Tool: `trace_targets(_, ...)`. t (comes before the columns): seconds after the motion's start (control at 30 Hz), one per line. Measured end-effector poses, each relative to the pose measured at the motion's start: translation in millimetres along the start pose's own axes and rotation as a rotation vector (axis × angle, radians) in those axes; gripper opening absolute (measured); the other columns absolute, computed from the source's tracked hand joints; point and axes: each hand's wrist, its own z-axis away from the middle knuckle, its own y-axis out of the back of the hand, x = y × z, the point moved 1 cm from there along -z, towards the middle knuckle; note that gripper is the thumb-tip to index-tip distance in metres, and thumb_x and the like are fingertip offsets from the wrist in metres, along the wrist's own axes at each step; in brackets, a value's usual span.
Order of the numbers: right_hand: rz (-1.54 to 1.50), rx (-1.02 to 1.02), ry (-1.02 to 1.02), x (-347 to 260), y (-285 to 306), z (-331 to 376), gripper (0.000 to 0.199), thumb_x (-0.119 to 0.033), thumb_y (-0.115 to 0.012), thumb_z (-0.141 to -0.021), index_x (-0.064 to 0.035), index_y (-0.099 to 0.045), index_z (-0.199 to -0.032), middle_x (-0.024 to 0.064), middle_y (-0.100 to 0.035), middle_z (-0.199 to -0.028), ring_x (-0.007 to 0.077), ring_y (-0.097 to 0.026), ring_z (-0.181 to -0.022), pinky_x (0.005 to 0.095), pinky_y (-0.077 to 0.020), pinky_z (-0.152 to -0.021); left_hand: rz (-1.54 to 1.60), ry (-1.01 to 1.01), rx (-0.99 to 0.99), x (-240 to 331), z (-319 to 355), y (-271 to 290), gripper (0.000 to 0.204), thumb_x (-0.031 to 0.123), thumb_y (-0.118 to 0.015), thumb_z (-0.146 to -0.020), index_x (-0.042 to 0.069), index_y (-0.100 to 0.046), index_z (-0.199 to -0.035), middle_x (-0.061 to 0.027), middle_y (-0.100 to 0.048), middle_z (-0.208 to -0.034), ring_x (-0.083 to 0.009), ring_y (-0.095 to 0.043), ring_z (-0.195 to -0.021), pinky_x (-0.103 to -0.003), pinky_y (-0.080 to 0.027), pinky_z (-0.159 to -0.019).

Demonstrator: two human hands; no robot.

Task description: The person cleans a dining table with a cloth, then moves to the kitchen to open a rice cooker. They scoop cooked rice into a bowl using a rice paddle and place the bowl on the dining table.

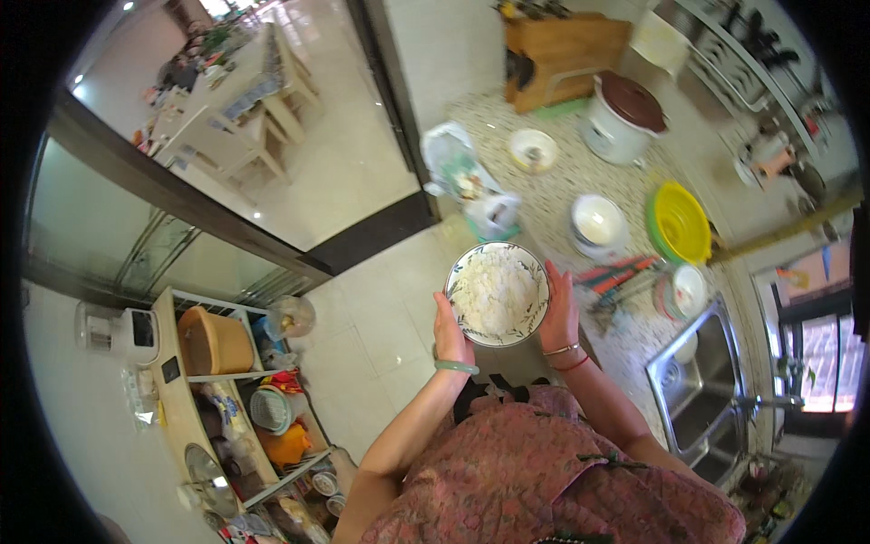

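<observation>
A round white bowl [531, 319] with a leafy pattern and a dark rim is held level in front of my body. Loose white powder [495, 292], like flour and slightly lumpy, fills most of it. My left hand [449, 332] grips the bowl's left side, thumb up along the rim, with a green bangle on that wrist. On the opposite side my right hand [560, 313] clasps the wall; a bracelet and a red cord circle that wrist. The fingers beneath the bowl are hidden.
Along the right, a speckled counter [557, 172] carries a white bowl [599, 221], a yellow basin [681, 223], a lidded pot [619, 122] and plastic bags [459, 165]. A steel sink [702, 381] lies nearer. Loaded shelves [240, 374] stand at left; a doorway opens ahead.
</observation>
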Motion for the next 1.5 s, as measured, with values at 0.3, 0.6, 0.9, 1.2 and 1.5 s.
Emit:
trace_targets(0.3,-0.002,-0.121,-0.126,102,-179,-118,0.062,-0.044,-0.033,-0.101,0.003,-0.034,-0.141,0.0117,-0.043,-0.141,0.0191,-0.044,-0.126,0.0321,-0.033,-0.107,0.029,-0.172,0.074,180,-100,54,0.061,0.05,-0.032,-0.1,0.003,-0.04,-0.138,-0.0103,-0.052,-0.132,-0.0198,-0.052,-0.119,-0.033,-0.043,-0.099)
trace_targets(0.6,0.058,-0.153,-0.242,152,-325,-230,0.061,-0.044,-0.035,-0.1,0.004,-0.037,-0.138,0.0138,-0.047,-0.137,0.0205,-0.046,-0.125,0.0331,-0.036,-0.105,0.099,-0.193,0.135,285,-226,83,0.057,0.048,-0.031,-0.101,0.005,-0.042,-0.136,-0.0088,-0.053,-0.131,-0.02,-0.053,-0.118,-0.034,-0.045,-0.096)
trace_targets(0.9,0.102,-0.307,-0.321,227,-463,-395,0.062,-0.044,-0.037,-0.1,0.0054,-0.036,-0.138,0.014,-0.047,-0.136,0.02,-0.046,-0.124,0.0322,-0.0347,-0.106,0.181,-0.325,0.281,415,-372,93,0.056,0.047,-0.033,-0.101,0.003,-0.042,-0.136,-0.0093,-0.052,-0.131,-0.0211,-0.053,-0.117,-0.035,-0.044,-0.098)
trace_targets(1.2,0.113,-0.331,-0.379,281,-595,-520,0.067,-0.045,-0.038,-0.1,0.0077,-0.029,-0.141,0.0168,-0.042,-0.14,0.0209,-0.042,-0.127,0.0329,-0.0319,-0.108,0.26,-0.319,0.387,532,-509,97,0.06,0.05,-0.034,-0.099,0.002,-0.04,-0.134,-0.0129,-0.052,-0.131,-0.0252,-0.055,-0.117,-0.04,-0.047,-0.096)
trace_targets(1.5,0.147,-0.362,-0.368,350,-733,-676,0.074,-0.049,-0.037,-0.099,0.0073,-0.022,-0.143,0.0174,-0.035,-0.146,0.0216,-0.037,-0.133,0.0342,-0.0293,-0.111,0.209,-0.327,0.344,672,-687,115,0.059,0.049,-0.034,-0.1,0.004,-0.041,-0.137,-0.0101,-0.052,-0.132,-0.022,-0.054,-0.118,-0.037,-0.046,-0.096)
